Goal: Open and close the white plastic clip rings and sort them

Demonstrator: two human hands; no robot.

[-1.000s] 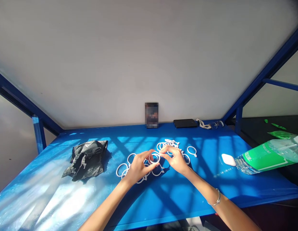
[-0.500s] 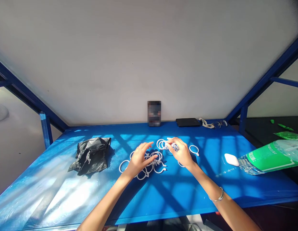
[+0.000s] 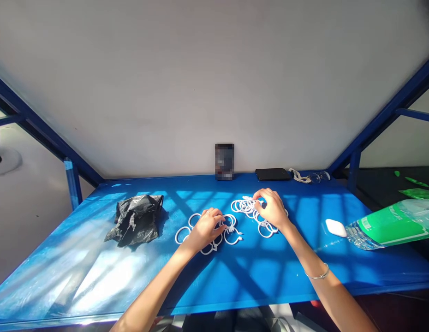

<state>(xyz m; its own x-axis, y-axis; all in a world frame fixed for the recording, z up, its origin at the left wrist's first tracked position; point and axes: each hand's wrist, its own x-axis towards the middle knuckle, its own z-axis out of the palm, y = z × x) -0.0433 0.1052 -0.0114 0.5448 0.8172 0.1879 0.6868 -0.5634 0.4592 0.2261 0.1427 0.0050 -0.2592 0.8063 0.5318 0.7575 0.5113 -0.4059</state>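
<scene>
White plastic rings with small clasps, like shower curtain rings, lie in two loose heaps on the blue table. My left hand [image 3: 208, 227] is on the left heap [image 3: 231, 237], its fingers and thumb closed on a ring there; the fingertips partly hide it. Over the right heap [image 3: 249, 206] is my right hand [image 3: 271, 208]. Its thumb and forefinger are apart, just above the rings, and I see nothing held between them. The hand covers part of this heap.
A crumpled black plastic bag [image 3: 140, 221] lies to the left. At the back are a dark upright box [image 3: 224, 161], a black phone [image 3: 272, 174] and glasses [image 3: 314, 177]. On the right, a white case [image 3: 336, 228] sits beside a lying green-labelled bottle [image 3: 387, 226].
My left fingers have come down and closed on the left heap. My right hand has moved slightly right and its thumb and forefinger have parted; more rings show in the right heap.
</scene>
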